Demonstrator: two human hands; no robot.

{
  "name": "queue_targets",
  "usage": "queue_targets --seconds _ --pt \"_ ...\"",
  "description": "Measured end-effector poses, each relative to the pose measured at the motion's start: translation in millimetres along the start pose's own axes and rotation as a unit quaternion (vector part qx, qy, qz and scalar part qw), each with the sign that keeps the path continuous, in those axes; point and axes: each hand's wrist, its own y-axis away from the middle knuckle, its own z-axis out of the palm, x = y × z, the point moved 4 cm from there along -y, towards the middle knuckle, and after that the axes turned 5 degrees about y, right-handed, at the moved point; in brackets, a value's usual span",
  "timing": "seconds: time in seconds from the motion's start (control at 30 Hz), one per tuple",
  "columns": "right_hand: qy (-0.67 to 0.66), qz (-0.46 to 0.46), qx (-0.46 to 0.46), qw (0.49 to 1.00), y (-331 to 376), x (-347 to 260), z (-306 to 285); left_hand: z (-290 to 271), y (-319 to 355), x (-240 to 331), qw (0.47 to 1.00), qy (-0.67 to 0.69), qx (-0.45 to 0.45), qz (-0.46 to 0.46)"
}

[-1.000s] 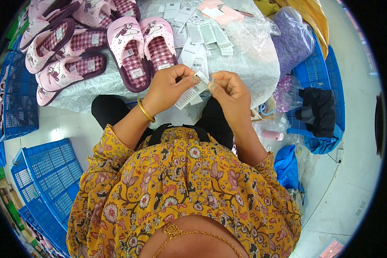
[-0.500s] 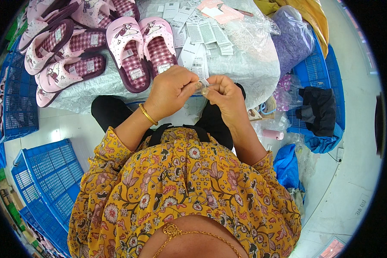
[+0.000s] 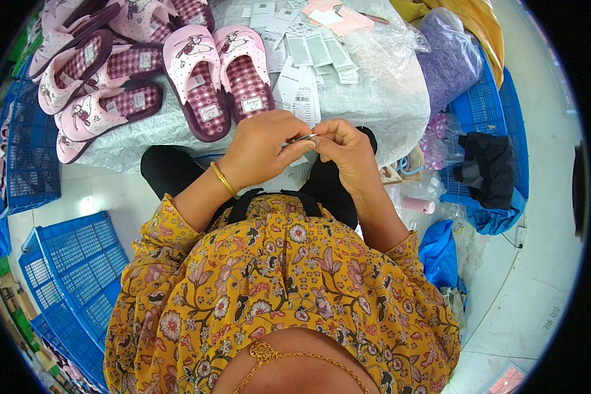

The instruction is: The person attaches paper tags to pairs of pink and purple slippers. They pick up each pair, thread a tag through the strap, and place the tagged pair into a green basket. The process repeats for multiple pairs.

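A thin pale tag (image 3: 305,137), seen nearly edge-on, sits between both hands, near the worktop's (image 3: 381,111) front edge. Each grip pinches it: the left hand (image 3: 261,144) and right hand (image 3: 343,146) meet thumb-to-finger, knuckles up, forearms angled inward. Plastic sheeting spreads flat right of the paper labels (image 3: 312,51); pink slippers (image 3: 243,58) crowd the left side.

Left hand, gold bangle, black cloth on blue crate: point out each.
Left hand (image 3: 260,146), head view: back of hand.
Gold bangle (image 3: 223,179), head view: middle of visible band.
Black cloth (image 3: 488,172), head view: middle of folds.
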Motion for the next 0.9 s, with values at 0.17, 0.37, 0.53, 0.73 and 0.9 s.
queue_targets --seconds 0.17,0.37,0.53,0.73,0.9 --pt "0.034 0.021 0.005 0.999 1.8 6.3 2.0 5.9 1.8 2.1 0.991 -0.103 0.044 0.072" --pt "0.047 0.03 -0.005 0.998 4.5 10.4 3.3 10.6 14.6 -22.6 0.988 0.108 -0.014 -0.114" --pt "0.105 0.026 -0.032 0.994 9.2 5.7 8.5 17.3 25.6 -37.1 0.949 0.224 -0.071 -0.212" --pt "0.142 0.023 -0.06 0.988 11.5 12.1 10.6 9.5 25.3 -23.8 0.986 0.078 -0.063 -0.133" --pt "0.314 -0.05 -0.127 0.94 19.4 -10.1 10.0 -8.2 26.2 -19.3 0.982 0.103 -0.029 -0.157"
